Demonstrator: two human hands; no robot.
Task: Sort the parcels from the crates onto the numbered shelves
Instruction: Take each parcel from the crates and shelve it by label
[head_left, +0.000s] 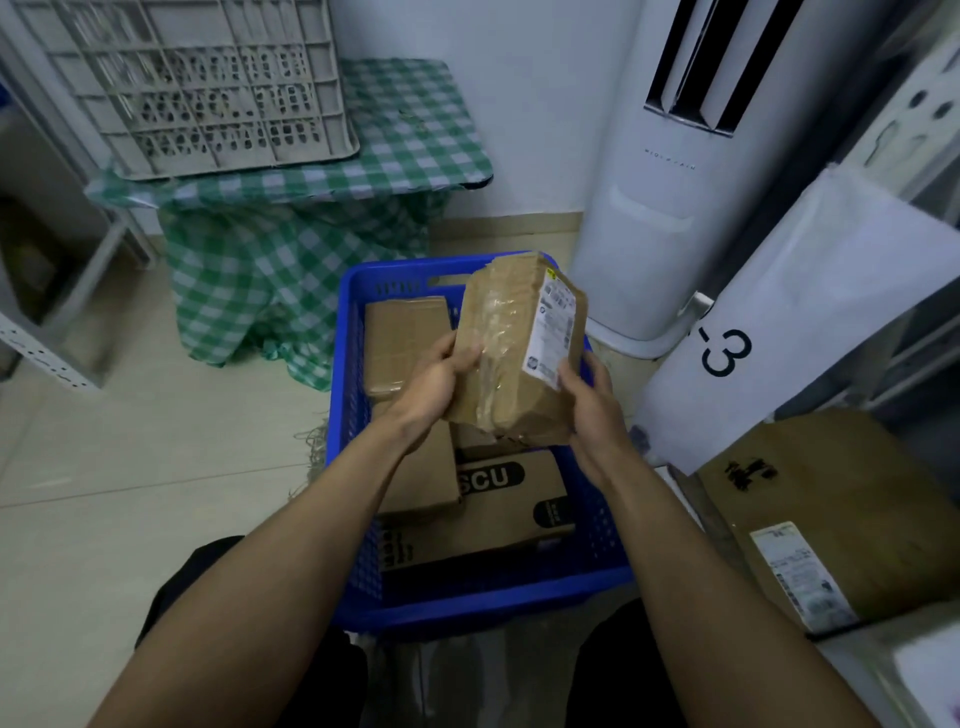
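I hold a taped brown cardboard parcel (514, 348) with a white shipping label above the blue crate (467, 603). My left hand (436, 384) grips its left lower edge and my right hand (592, 410) grips its right lower corner next to the label. Inside the crate lie several more brown parcels, one with black "SCU" lettering (511, 499) and another at the back (405, 338). On the right, a white shelf sign marked "C3" (779, 332) hangs on the shelving.
A large brown box (831, 514) with a label sits on the low right shelf. A white tower air conditioner (675, 171) stands behind the crate. A grey crate (208, 88) rests on a green checked table (415, 145) at the back left. Tiled floor lies to the left.
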